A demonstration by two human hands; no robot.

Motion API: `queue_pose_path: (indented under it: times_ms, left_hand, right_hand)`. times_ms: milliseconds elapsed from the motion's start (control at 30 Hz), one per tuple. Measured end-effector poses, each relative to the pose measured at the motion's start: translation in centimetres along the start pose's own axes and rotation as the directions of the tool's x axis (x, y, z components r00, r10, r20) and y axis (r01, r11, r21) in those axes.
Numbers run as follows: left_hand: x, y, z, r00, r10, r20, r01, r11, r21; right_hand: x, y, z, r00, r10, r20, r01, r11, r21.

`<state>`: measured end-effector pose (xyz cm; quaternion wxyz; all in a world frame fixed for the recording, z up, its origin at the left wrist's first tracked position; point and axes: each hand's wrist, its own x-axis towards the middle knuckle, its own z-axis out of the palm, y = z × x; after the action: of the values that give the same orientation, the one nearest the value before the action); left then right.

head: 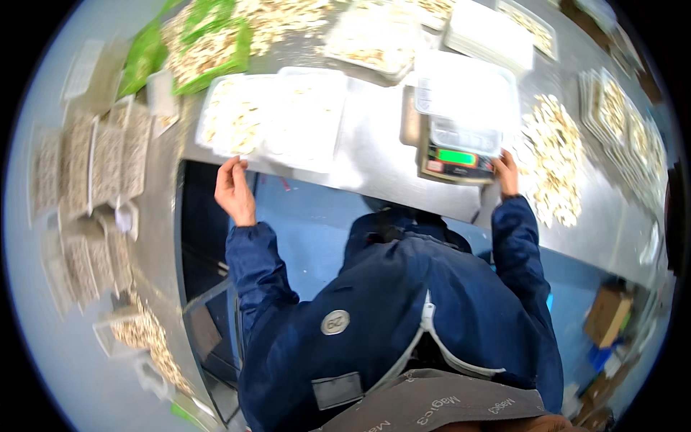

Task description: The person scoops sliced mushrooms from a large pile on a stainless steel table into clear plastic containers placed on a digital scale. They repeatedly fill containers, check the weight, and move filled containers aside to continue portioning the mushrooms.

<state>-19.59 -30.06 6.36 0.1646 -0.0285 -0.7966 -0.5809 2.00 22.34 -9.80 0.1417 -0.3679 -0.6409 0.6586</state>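
Note:
My left hand (236, 191) is at the front edge of the steel table, fingertips close together beside a clear plastic tray (237, 116) of pale sliced pieces. Whether they grip its rim I cannot tell. A second overexposed tray (310, 119) sits right against it. My right hand (506, 174) has its fingers at the right front corner of a digital scale (459, 171) with a lit green display; a firm grip cannot be made out. On the scale is a clear plastic container (467, 135), partly under a blurred white one (467, 89).
Loose slices (556, 162) lie right of the scale, with stacked filled trays (621, 124) farther right. Behind are a green bag (210, 54) of slices, a heaped tray (372, 40) and stacked white containers (488, 35). More filled containers (108, 156) line the left table.

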Motion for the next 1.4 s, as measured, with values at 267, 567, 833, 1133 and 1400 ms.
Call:
queue_pose_path:
  times_ms: [267,567,833,1133,1400]
  left_hand:
    - [10.4,-12.2,-8.3,0.878,-0.374,-0.3,0.385,0.922,-0.021]
    - [18.2,-20.5,-3.5,0.729,-0.673,-0.126,0.665,0.651,0.367]
    - [23.3,-33.4,-8.8,0.796,-0.575,0.189,0.296,0.642,0.707]
    - [27.5,-26.9,-17.8,0.82,-0.459,-0.341,0.564,0.748,0.35]
    - [21.1,-7.0,-9.5,0.969,-0.161,-0.187,0.173,0.983,0.054]
  right_hand:
    - [0.0,-0.5,0.1,1.0,0.012,0.025,-0.011,0.999,-0.035]
    - [-3.6,-2.1,-5.5,0.98,0.055,-0.191,-0.111,0.95,-0.292]
    - [-6.1,-4.8,-9.8,0.943,-0.002,-0.333,-0.103,0.95,-0.296]
    - [-4.8,-6.2,-9.2,0.938,-0.033,-0.346,-0.036,0.981,-0.191]
    - [-2.5,-13.3,-6.4,0.883,-0.386,-0.268,0.325,0.913,-0.246]
